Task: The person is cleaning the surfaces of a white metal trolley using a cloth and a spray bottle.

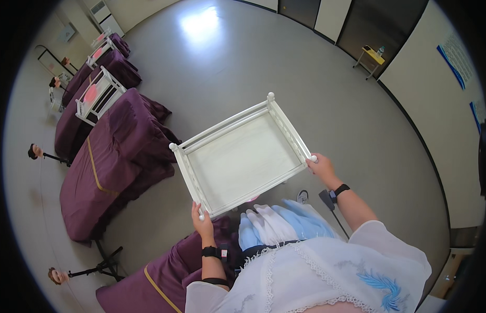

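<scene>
A white trolley [245, 158] with railed sides and round-knobbed corner posts stands in front of me. Its top tray shows nothing lying in it. My left hand [203, 227] grips the near left corner post, just by its knob. On the near right corner post, my right hand [322, 169] is closed around the top. Below the near rail a bit of something pink [252, 199] shows; the lower part of the trolley is otherwise hidden by its top.
Beds with purple covers [110, 168] line the left side, one reaching close beside my left arm. Other white trolleys [102, 98] stand among them. Mannequin heads on stands [59, 276] are along the left wall. A small yellow table [370, 54] holds a bottle at the far right.
</scene>
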Motion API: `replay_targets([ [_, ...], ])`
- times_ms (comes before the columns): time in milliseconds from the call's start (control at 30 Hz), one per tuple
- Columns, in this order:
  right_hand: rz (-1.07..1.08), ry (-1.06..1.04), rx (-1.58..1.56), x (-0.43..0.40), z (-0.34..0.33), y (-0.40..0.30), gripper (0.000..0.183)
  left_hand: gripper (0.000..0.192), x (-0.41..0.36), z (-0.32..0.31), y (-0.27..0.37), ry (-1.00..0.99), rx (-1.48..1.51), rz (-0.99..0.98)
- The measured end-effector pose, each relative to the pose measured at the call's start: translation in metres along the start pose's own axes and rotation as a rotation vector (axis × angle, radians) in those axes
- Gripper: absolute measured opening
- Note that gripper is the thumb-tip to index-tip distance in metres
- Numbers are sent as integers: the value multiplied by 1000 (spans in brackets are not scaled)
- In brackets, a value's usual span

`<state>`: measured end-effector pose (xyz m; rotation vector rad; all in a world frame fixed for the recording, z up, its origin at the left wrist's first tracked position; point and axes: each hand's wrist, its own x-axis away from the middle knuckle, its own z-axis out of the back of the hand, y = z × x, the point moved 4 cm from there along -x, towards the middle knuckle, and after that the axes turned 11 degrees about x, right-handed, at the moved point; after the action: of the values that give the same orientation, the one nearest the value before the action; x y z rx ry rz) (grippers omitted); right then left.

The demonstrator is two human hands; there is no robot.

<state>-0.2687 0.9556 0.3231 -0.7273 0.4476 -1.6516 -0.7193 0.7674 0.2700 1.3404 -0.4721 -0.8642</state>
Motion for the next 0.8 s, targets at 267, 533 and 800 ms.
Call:
replay_targets([
  [267, 253, -94, 439, -49, 14, -4, 36, 21, -2, -19, -23, 216, 35, 128],
  [533, 641, 223, -92, -88, -46, 13, 9, 22, -19, -27, -60, 476, 300, 42],
  [800, 649, 128, -245, -97, -64, 16, 9, 21, -13, -45, -70, 799, 126, -5],
])
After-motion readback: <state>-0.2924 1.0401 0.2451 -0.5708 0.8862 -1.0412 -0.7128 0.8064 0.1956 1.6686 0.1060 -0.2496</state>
